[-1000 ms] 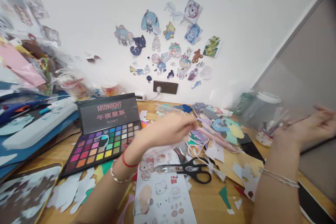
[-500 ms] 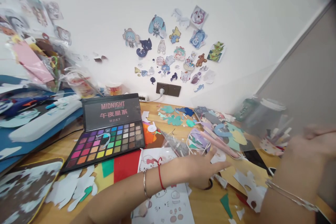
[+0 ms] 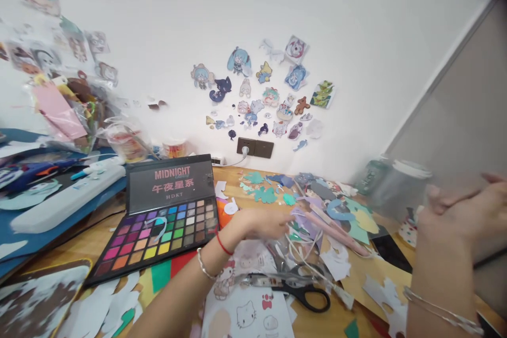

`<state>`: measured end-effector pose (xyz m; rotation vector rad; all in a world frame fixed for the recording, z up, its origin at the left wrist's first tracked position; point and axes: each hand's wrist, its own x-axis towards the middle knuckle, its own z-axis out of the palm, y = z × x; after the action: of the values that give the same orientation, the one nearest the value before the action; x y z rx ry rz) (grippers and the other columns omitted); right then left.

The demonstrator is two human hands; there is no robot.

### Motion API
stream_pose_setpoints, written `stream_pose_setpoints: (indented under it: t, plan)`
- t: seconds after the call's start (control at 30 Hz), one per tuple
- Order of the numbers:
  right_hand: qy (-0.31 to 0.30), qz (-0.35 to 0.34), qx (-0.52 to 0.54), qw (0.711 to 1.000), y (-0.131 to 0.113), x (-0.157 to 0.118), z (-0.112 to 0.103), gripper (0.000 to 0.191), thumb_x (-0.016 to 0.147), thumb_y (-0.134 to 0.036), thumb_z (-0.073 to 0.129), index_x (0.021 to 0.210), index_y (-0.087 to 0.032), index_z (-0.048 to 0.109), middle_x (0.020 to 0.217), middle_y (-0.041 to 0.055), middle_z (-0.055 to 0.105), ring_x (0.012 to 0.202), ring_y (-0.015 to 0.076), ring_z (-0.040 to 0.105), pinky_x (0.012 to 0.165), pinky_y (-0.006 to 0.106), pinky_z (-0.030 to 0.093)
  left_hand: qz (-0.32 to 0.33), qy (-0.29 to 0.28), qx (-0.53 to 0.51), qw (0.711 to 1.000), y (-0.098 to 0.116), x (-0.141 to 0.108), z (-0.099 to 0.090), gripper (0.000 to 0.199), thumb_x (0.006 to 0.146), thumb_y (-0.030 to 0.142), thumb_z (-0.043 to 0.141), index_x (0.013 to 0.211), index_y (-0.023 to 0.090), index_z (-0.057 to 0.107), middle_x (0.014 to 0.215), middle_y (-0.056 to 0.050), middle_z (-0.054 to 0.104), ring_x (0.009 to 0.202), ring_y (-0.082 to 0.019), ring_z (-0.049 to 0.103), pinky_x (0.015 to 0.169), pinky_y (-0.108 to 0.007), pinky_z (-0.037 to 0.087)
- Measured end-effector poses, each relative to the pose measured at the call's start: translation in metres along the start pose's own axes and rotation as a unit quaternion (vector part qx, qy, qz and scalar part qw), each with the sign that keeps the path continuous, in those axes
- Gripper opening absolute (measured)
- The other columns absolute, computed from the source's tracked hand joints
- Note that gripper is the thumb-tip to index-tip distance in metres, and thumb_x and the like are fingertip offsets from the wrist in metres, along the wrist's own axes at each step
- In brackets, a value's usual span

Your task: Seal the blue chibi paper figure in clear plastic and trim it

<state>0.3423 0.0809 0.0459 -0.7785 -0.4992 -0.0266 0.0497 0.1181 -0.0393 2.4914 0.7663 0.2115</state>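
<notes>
My left hand (image 3: 263, 223) reaches in from the lower left above the printed sheet (image 3: 247, 311), its fingers stretched out to the right. I see nothing held in it, though its underside is hidden. Below it, crumpled clear plastic (image 3: 279, 253) and black-handled scissors (image 3: 307, 296) lie partly on the sheet. A white cable (image 3: 317, 269) crosses near the scissors. Just right of the fingertips is a purple piece (image 3: 303, 222), beside a long pink tool (image 3: 336, 235). My right hand (image 3: 467, 208) is raised at the far right, near the pen cup (image 3: 407, 229); its fingers are blurred.
An open eyeshadow palette (image 3: 158, 227) stands left of the sheet. Paper cutouts (image 3: 265, 194) litter the table's back and right. A clear tumbler with a white lid (image 3: 412, 169) stands at the back right. Behind the table, a wall bears stickers and a socket (image 3: 255, 148).
My left hand has moved left and up, uncovering the scissors and cable. My right hand shows more of its fingers. The view has tilted up slightly.
</notes>
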Motion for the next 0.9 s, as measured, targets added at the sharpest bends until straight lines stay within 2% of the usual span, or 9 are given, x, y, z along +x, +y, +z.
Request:
stream_pose_setpoints:
  t: [0.1, 0.17, 0.37, 0.47, 0.53, 0.67, 0.77, 0.83, 0.9]
  plan:
    - [-0.063, -0.067, 0.057, 0.994, 0.011, -0.002, -0.001, 0.036, 0.099, -0.021, 0.024, 0.074, -0.022, 0.051, 0.025, -0.0112, 0.034, 0.025, 0.0121, 0.023, 0.031, 0.024, 0.029, -0.048, 0.088, -0.047, 0.994, -0.011, -0.016, -0.03, 0.046, 0.086, 0.024, 0.04, 0.13, 0.016, 0.05, 0.13, -0.011, 0.057, 0.119, -0.028, 0.052, 0.098, -0.04, 0.041]
    - [-0.083, -0.058, 0.07, 0.992, 0.014, -0.005, 0.0, 0.037, 0.099, -0.018, 0.022, 0.075, -0.021, 0.051, 0.025, -0.011, 0.037, 0.024, 0.0118, 0.023, 0.031, 0.024, 0.029, -0.07, 0.158, -0.087, 0.981, -0.017, -0.026, -0.043, 0.048, 0.088, 0.024, 0.036, 0.134, 0.012, 0.043, 0.135, -0.014, 0.051, 0.124, -0.029, 0.047, 0.102, -0.043, 0.036]
    - [-0.109, -0.016, 0.086, 0.99, 0.014, -0.021, 0.007, 0.033, 0.096, -0.021, 0.028, 0.073, -0.022, 0.051, 0.026, -0.0095, 0.037, 0.023, 0.0098, 0.019, 0.033, 0.026, 0.025, -0.086, 0.314, -0.219, 0.92, -0.024, -0.029, -0.05, 0.07, 0.087, 0.035, 0.045, 0.144, 0.008, 0.014, 0.133, -0.023, 0.05, 0.111, -0.025, 0.058, 0.085, -0.037, 0.05]
    - [-0.107, 0.0, 0.086, 0.991, 0.019, -0.027, 0.009, 0.031, 0.096, -0.029, 0.03, 0.073, -0.023, 0.051, 0.027, -0.0089, 0.037, 0.023, 0.0097, 0.021, 0.035, 0.027, 0.028, -0.074, 0.354, -0.255, 0.897, -0.024, -0.024, -0.05, 0.057, 0.086, 0.034, 0.049, 0.134, 0.006, 0.037, 0.106, -0.019, 0.068, 0.091, -0.023, 0.068, 0.077, -0.038, 0.054]
    - [-0.106, 0.006, 0.077, 0.991, 0.023, -0.029, 0.009, 0.028, 0.094, -0.034, 0.033, 0.074, -0.024, 0.05, 0.028, -0.0088, 0.038, 0.023, 0.01, 0.024, 0.037, 0.028, 0.03, -0.049, 0.364, -0.272, 0.89, -0.02, -0.025, -0.053, 0.035, 0.085, 0.031, 0.05, 0.11, 0.008, 0.058, 0.085, -0.012, 0.073, 0.075, -0.02, 0.07, 0.072, -0.036, 0.056]
    - [-0.135, 0.028, 0.024, 0.99, 0.036, -0.029, 0.008, 0.019, 0.087, -0.04, 0.046, 0.08, -0.023, 0.051, 0.035, -0.0089, 0.044, 0.026, 0.0098, 0.031, 0.036, 0.026, 0.032, -0.017, 0.457, -0.265, 0.849, -0.004, -0.036, -0.061, 0.023, 0.086, 0.029, 0.05, 0.092, 0.011, 0.064, 0.081, -0.009, 0.073, 0.074, -0.019, 0.07, 0.071, -0.033, 0.057]
    - [-0.166, 0.068, -0.031, 0.983, 0.043, -0.03, 0.01, 0.025, 0.078, -0.042, 0.06, 0.088, -0.02, 0.054, 0.053, -0.0056, 0.056, 0.035, 0.0091, 0.045, 0.035, 0.021, 0.036, -0.007, 0.572, -0.175, 0.801, 0.013, -0.05, -0.063, 0.02, 0.086, 0.029, 0.052, 0.092, 0.016, 0.066, 0.085, -0.006, 0.073, 0.078, -0.018, 0.069, 0.076, -0.031, 0.055]
    - [-0.184, 0.098, -0.05, 0.977, 0.042, -0.034, 0.013, 0.034, 0.073, -0.045, 0.065, 0.094, -0.02, 0.055, 0.072, -0.0021, 0.059, 0.046, 0.01, 0.055, 0.039, 0.021, 0.043, 0.023, 0.639, -0.018, 0.769, 0.023, -0.058, -0.061, 0.015, 0.086, 0.024, 0.054, 0.091, 0.018, 0.067, 0.087, -0.004, 0.074, 0.08, -0.017, 0.069, 0.076, -0.028, 0.053]
    - [-0.207, 0.124, -0.053, 0.969, 0.034, -0.042, 0.016, 0.041, 0.073, -0.052, 0.063, 0.1, -0.023, 0.055, 0.093, 0.0024, 0.058, 0.061, 0.0137, 0.063, 0.047, 0.025, 0.052, 0.07, 0.658, 0.133, 0.738, 0.035, -0.064, -0.057, 0.015, 0.086, 0.016, 0.054, 0.092, 0.018, 0.067, 0.088, -0.004, 0.074, 0.078, -0.016, 0.069, 0.071, -0.024, 0.053]
